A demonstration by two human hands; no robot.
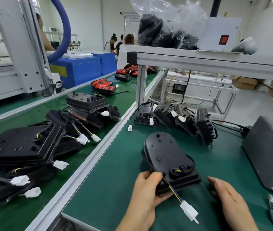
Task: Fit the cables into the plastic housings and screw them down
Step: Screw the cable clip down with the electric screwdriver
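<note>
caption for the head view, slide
Left hand grips a black housing and its cable on the green bench; right hand open beside it.

No text legibly shown, yellow label (58, 70) on the blue machine (85, 67) blurred past reading, print on the far white board (132, 22) too small to be read.

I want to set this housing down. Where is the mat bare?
Bare mat lies between the rail and the left hand, and between the housing and the grey box. The back row of housings and the belt's stacks are crowded.
</note>
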